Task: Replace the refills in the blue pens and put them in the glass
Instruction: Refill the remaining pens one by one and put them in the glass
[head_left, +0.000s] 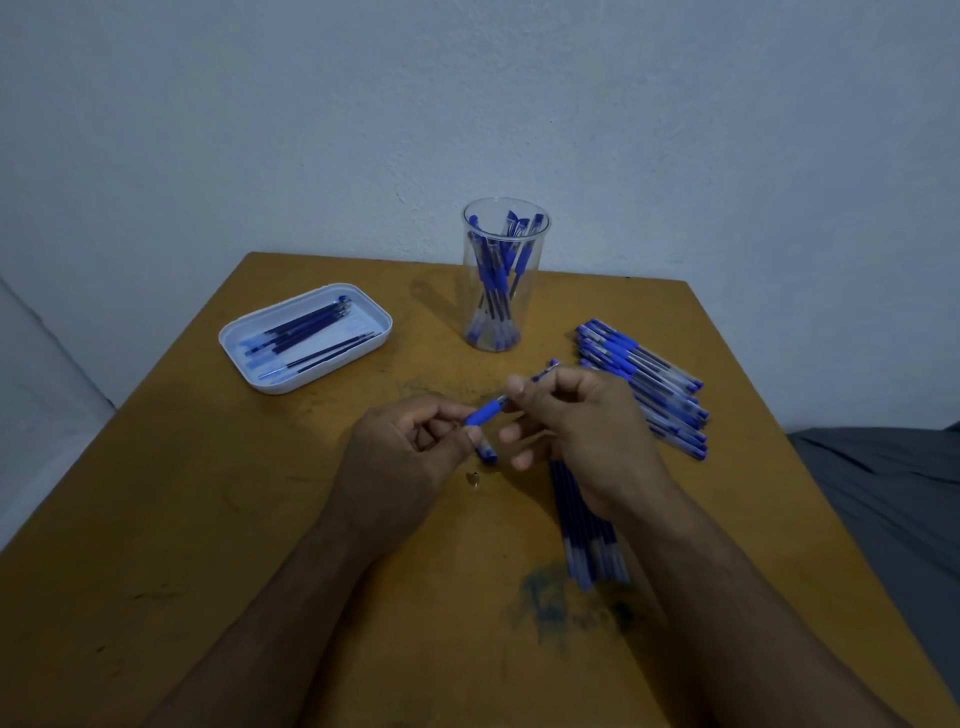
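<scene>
Over the middle of the table both hands hold one blue pen (488, 411). My left hand (410, 447) pinches the end by the blue grip, and my right hand (576, 421) grips the clear barrel, whose far end sticks out past the fingers. A blue cap (487, 451) and a small metal tip (473, 478) lie on the table just below the hands. The tall glass (501, 275) at the back holds several blue pens. Several loose refills (589, 535) lie under my right wrist.
A white tray (306, 338) at the left holds several dark refills. A pile of capped blue pens (649, 384) lies to the right of the glass. The yellow table (208, 519) has ink stains near its front. A grey cloth (893, 499) lies beyond the right edge.
</scene>
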